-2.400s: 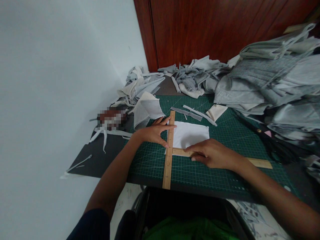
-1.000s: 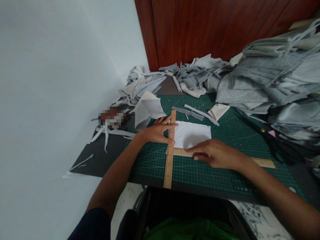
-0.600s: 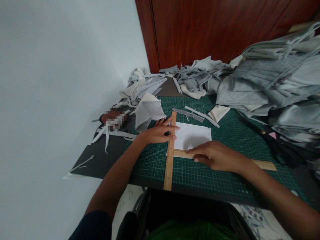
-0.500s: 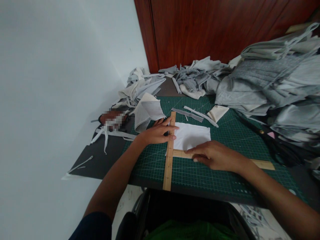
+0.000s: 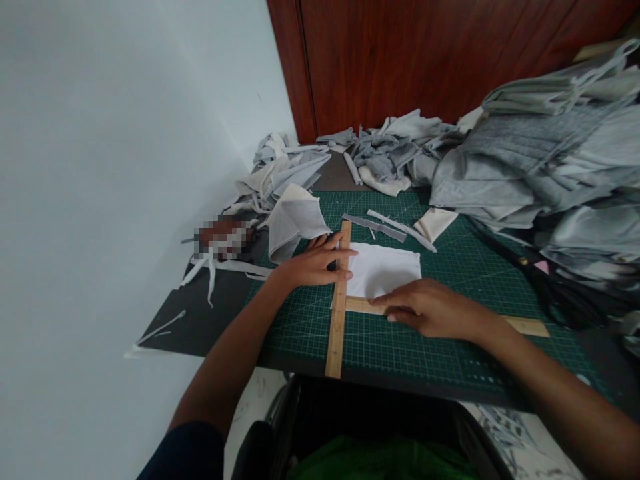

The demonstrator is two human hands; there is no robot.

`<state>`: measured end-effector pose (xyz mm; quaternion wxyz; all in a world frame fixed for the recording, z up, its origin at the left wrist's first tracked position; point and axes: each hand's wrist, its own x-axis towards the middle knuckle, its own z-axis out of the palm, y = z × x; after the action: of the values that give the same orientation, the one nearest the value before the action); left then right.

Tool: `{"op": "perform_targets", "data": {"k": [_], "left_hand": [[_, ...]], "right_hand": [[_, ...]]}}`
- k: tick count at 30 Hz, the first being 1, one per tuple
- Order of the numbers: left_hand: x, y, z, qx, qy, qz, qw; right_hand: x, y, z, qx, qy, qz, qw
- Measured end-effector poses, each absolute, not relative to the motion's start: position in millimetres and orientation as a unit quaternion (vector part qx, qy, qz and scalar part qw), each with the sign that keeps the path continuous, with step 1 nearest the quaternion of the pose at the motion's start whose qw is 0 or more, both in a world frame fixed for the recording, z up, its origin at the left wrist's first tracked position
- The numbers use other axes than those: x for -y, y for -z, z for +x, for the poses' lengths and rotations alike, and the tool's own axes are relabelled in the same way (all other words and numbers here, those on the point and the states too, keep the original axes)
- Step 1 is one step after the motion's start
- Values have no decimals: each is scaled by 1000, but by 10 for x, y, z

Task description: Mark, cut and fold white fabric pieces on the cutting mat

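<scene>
A white piece of cloth point(image 5: 387, 263) lies flat with two wooden rulers laid across its edges at about a right angle. My left hand point(image 5: 313, 267) is open, its fingers spread; thumb and index finger rest over the upright ruler point(image 5: 337, 337) along the cloth's left side. Along the near edge runs the other ruler point(image 5: 359, 305), partly covered by my right hand point(image 5: 425, 310). That hand is closed on it, index finger pointing left along the ruler and thumb tucked below, the other fingers curled and partly hidden. Beneath everything is a green cutting mat point(image 5: 400, 350).
Fabric strips point(image 5: 375, 227) and a small cream scrap point(image 5: 435, 224) lie beyond the cloth. Black-handled scissors point(image 5: 547, 287) rest at the right. Grey cloth is heaped at the right point(image 5: 510, 167), with scraps point(image 5: 390, 150) at the back and a folded piece point(image 5: 297, 223) at left.
Both hands, the rulers and the cloth keep their places relative to each other. Only a very slight shift of the whole view shows.
</scene>
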<state>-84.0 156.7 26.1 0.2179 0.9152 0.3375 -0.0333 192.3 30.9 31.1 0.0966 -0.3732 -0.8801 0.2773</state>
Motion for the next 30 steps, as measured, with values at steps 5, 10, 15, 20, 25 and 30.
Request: {"op": "perform_targets", "data": {"k": [5, 10, 15, 20, 25, 30], "left_hand": [[-1552, -278, -830, -340, 40, 916, 210], [-1562, -274, -824, -328, 36, 922, 204], [-1577, -255, -819, -335, 40, 920, 198], [-1579, -261, -808, -331, 41, 922, 195], [-1567, -282, -807, -337, 48, 918, 203], [-1575, -254, -820, -333, 42, 920, 202]], "right_hand": [[-365, -324, 1983, 875, -295, -361, 131], [-445, -343, 2060, 867, -308, -373, 125], [-472, -352, 2093, 859, -338, -365, 122], [-470, -373, 2087, 859, -345, -360, 111], [-459, -389, 2075, 862, -338, -364, 107], [-456, -378, 2083, 864, -336, -359, 110]]}}
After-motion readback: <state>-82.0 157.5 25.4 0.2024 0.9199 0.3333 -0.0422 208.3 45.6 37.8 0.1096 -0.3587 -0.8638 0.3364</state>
